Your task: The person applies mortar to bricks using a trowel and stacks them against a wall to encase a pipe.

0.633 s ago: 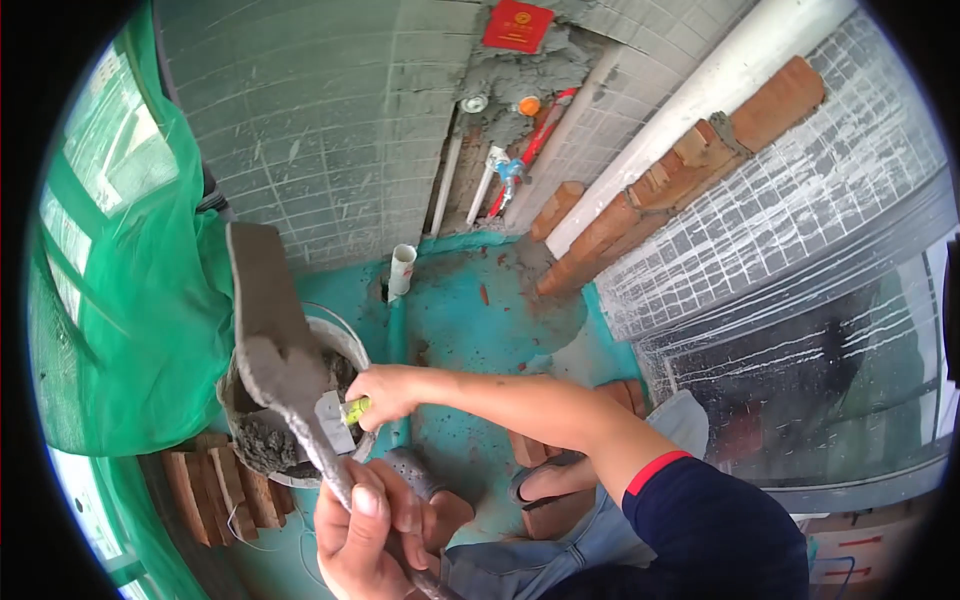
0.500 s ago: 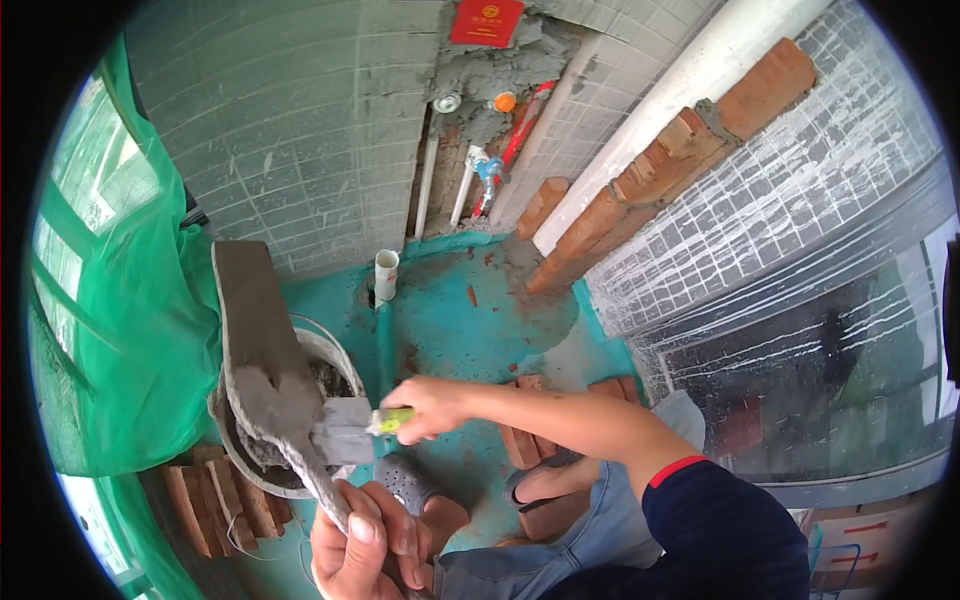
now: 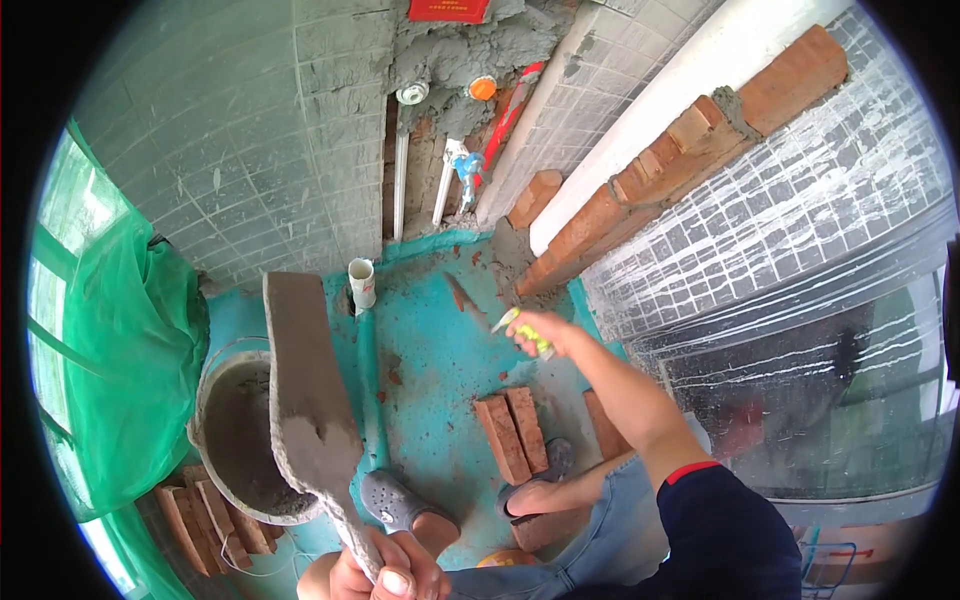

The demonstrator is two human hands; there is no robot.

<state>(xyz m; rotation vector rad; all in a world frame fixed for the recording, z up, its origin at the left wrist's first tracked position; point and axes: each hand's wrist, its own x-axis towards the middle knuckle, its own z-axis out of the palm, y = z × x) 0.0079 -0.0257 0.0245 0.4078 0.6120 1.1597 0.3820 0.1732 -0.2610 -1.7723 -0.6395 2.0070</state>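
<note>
My left hand point(image 3: 392, 568) grips the handle of a long flat mortar tool point(image 3: 310, 370), coated in grey mortar and held above a round bucket point(image 3: 205, 420). My right hand point(image 3: 542, 325) holds a trowel point(image 3: 468, 304) by its yellow-green handle, its blade pointing back toward the floor at the foot of the brick column point(image 3: 647, 191). Mortar lies smeared around the base of that column. Two loose bricks point(image 3: 510, 430) lie on the turquoise-coated floor point(image 3: 420, 350) below my right hand, beside my clogged feet.
A white pipe stub point(image 3: 362, 280) rises near the back wall, where pipes and a blue valve point(image 3: 468, 170) sit in a mortared recess. A tall white pipe point(image 3: 630, 110) runs behind the bricks. Green netting point(image 3: 130, 360) hangs left over stacked bricks point(image 3: 200, 525). A glass door point(image 3: 800, 400) is right.
My right hand with the trowel has moved forward and right, away from the bucket. The long tool has shifted lower and slightly right, uncovering more of the bucket's inside.
</note>
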